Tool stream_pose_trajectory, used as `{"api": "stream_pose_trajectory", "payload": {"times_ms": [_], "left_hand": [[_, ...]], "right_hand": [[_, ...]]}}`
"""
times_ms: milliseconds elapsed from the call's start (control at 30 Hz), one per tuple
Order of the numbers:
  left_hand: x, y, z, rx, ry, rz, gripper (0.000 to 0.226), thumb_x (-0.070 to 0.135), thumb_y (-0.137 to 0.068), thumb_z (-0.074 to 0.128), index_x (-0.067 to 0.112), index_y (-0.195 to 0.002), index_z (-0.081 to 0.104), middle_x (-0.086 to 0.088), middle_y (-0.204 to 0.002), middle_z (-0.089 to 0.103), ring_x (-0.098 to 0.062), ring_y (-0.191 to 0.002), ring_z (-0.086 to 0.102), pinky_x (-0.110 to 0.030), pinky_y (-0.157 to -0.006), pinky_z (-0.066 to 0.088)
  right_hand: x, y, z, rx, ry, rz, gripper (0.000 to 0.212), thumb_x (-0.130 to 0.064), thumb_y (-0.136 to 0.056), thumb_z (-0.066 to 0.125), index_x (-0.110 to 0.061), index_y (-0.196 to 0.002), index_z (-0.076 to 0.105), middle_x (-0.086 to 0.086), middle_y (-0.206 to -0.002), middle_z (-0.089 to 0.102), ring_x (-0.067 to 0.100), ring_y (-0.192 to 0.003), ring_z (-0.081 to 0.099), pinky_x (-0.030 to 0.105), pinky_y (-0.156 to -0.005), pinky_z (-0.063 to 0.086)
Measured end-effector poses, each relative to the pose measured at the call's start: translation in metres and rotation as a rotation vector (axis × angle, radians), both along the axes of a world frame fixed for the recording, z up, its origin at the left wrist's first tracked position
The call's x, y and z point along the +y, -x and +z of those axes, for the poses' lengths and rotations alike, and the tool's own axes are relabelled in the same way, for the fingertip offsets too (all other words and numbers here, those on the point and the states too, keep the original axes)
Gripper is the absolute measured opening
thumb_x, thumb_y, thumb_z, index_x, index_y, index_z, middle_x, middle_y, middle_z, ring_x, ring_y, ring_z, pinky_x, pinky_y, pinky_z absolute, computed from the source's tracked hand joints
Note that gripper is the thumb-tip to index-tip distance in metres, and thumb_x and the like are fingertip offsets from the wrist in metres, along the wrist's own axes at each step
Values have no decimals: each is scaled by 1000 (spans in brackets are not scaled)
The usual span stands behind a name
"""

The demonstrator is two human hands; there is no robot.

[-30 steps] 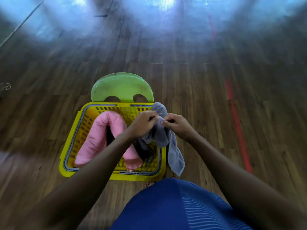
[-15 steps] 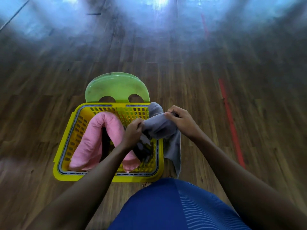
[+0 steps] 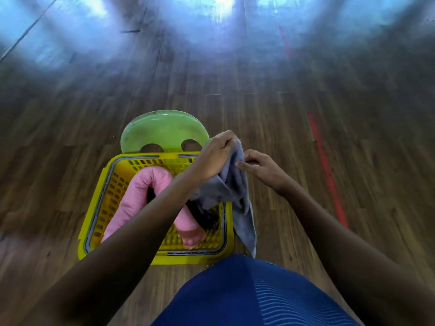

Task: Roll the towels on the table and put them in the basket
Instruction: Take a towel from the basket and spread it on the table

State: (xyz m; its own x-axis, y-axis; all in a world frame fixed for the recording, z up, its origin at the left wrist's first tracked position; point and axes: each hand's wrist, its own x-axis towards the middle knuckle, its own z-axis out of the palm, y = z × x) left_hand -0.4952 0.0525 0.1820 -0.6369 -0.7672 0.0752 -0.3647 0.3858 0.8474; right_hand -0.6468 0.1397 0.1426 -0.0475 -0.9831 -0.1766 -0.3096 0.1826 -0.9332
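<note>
A grey towel (image 3: 231,189) hangs loose over the right rim of a yellow plastic basket (image 3: 94,215). My left hand (image 3: 215,156) grips its top corner, raised above the basket's far right corner. My right hand (image 3: 261,168) pinches the towel's edge just to the right of it. The towel's lower end dangles outside the basket near my knee. Inside the basket lies a rolled pink towel (image 3: 141,196), bent into an arch, with something dark (image 3: 204,217) beside it, partly hidden by my left forearm.
The basket rests on a green plastic chair, whose backrest (image 3: 164,130) shows behind it. Dark wooden floor spreads all around. A red line (image 3: 327,170) runs along the floor on the right. My blue-clad knee (image 3: 247,292) fills the bottom middle.
My left hand has risen from the towel's lower part to its top corner. My right hand let go of the bunched top and now pinches the edge lower down. The towel hangs longer.
</note>
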Motion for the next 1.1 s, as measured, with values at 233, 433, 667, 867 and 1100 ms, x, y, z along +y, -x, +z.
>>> {"api": "stream_pose_trajectory", "payload": {"times_ms": [233,433,667,867,1100], "left_hand": [[-10,-17,-17,-131,137,-43,8,3,-82,63,9,-85,61,1,-79,58,-12,-73,53,-27,-69,41],[-11,-32,-24,-121,351,271,16,1,-78,59,11,-84,70,-1,-79,66,-14,-72,57,-19,-66,34],[-13,-17,10,-58,239,180,15,12,-92,51,14,-91,66,-1,-88,67,-11,-81,59,-25,-73,40],[-4,28,69,-6,249,-78,23,3,-94,47,15,-75,54,15,-68,53,5,-66,48,-10,-65,34],[-29,27,73,-66,440,-47,16,13,-87,50,3,-76,55,-5,-75,56,-17,-70,48,-31,-66,37]], "right_hand": [[-6,9,35,-110,150,-83,34,-24,-97,57,8,-84,52,9,-79,53,18,-74,50,25,-66,44],[-6,20,50,-20,252,-214,21,-19,-95,59,1,-88,64,17,-86,63,10,-76,55,16,-68,44],[8,48,39,103,167,-295,19,-20,-95,59,-10,-79,62,2,-79,60,10,-76,54,31,-75,45],[1,25,68,-39,214,-97,19,-25,-95,59,-7,-93,63,13,-87,61,13,-79,58,23,-73,50],[-10,36,96,-42,397,-243,35,-21,-98,56,-12,-66,44,-3,-65,40,11,-64,40,25,-62,35]]}}
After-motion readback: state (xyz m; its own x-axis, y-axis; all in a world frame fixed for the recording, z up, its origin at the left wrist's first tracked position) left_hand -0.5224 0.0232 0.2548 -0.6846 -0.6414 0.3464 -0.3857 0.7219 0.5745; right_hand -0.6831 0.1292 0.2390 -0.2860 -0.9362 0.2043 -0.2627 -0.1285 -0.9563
